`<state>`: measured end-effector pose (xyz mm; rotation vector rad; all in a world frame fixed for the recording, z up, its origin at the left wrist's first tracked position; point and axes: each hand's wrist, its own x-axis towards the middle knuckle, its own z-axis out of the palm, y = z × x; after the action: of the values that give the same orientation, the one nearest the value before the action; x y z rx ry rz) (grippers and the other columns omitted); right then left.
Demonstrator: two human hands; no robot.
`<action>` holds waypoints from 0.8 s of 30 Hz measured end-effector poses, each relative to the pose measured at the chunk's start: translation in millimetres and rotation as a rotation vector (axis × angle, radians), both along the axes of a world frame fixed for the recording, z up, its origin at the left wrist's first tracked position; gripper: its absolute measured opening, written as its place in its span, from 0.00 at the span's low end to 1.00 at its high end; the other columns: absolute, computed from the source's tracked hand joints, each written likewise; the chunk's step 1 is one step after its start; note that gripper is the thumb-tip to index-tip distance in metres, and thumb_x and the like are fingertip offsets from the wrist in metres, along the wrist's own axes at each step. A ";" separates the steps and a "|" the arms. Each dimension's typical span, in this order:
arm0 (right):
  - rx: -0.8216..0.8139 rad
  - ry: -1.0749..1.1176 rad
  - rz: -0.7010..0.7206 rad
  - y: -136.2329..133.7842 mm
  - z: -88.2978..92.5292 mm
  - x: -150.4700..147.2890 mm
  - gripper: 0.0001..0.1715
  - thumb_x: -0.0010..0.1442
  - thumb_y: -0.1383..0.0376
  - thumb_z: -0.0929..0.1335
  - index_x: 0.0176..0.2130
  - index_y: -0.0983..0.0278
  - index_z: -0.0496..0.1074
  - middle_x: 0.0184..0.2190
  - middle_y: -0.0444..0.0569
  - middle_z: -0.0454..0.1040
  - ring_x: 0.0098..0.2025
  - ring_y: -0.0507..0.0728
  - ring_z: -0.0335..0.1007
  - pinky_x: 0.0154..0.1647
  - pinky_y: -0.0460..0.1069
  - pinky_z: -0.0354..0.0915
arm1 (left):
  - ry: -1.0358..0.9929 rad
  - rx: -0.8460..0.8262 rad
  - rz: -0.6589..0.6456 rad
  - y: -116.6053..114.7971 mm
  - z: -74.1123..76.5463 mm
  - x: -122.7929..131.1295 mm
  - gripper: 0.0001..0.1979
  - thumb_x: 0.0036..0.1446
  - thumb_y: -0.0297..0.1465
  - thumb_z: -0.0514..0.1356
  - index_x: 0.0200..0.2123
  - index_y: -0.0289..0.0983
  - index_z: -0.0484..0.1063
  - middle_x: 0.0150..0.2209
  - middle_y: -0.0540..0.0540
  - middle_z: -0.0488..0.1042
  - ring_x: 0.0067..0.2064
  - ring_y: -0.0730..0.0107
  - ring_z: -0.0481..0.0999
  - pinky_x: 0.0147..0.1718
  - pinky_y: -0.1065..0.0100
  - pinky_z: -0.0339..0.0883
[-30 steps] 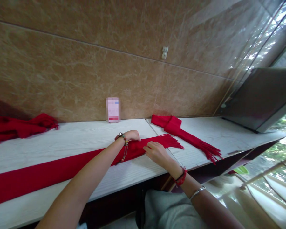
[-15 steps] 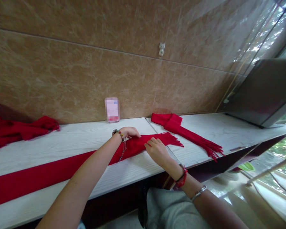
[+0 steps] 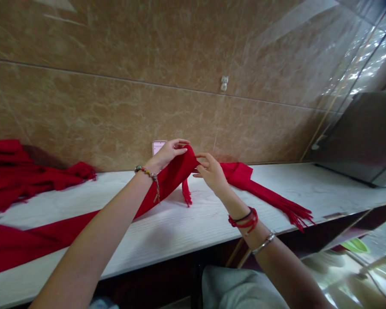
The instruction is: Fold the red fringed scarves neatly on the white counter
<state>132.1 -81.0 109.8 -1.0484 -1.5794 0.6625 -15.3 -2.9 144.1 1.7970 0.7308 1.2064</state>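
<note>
A long red scarf (image 3: 176,171) runs from the lower left up to my hands, its near end lifted off the white counter (image 3: 180,227) and folded over. Its fringe hangs down below the fold. My left hand (image 3: 173,150) pinches the upper edge of the raised part. On the right side of the fold, my right hand (image 3: 209,169) grips the cloth between thumb and fingers. Another red scarf (image 3: 260,189), folded at its back end with the fringe toward the front, lies to the right of my right hand.
Crumpled red cloth (image 3: 6,171) lies at the far left by the tiled wall (image 3: 116,111). A phone (image 3: 158,146) leans there, partly behind my left hand. A large grey box-like object (image 3: 360,137) stands at the right.
Both hands have risen, lifting the scarf's end from the counter. The end is now folded over, with its fringe hanging beneath instead of lying out to the right. The view has shifted slightly.
</note>
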 end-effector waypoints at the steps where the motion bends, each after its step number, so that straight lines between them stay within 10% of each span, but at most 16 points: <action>1: -0.065 0.050 0.058 -0.8 9.7 -4.1 0.23 0.54 0.71 0.58 0.50 0.63 0.60 0.33 0.45 0.75 0.33 0.51 0.72 0.33 0.46 0.68 | -0.038 0.025 0.005 -1.8 3.0 -5.1 0.17 0.46 0.27 0.61 0.42 0.34 0.69 0.38 0.46 0.72 0.37 0.72 0.71 0.40 0.67 0.64; 10: -0.079 -0.286 0.147 -4.3 62.9 0.1 0.12 0.55 0.63 0.64 0.35 0.68 0.74 0.26 0.46 0.74 0.28 0.50 0.70 0.28 0.43 0.66 | 0.028 0.191 0.049 -12.5 12.3 -23.0 0.16 0.45 0.29 0.61 0.40 0.33 0.70 0.37 0.47 0.73 0.39 0.71 0.70 0.42 0.66 0.63; 24: 0.123 -0.659 -0.096 13.3 71.5 1.7 0.06 0.46 0.70 0.68 0.28 0.67 0.76 0.15 0.39 0.67 0.19 0.46 0.63 0.18 0.40 0.58 | -0.012 0.164 0.060 -14.0 4.8 -15.0 0.23 0.47 0.30 0.61 0.49 0.36 0.65 0.44 0.44 0.70 0.43 0.69 0.70 0.43 0.67 0.62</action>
<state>133.9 -67.7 181.3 -1.3183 -2.0795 0.1436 -30.3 -16.8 148.9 1.9113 0.7005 1.3496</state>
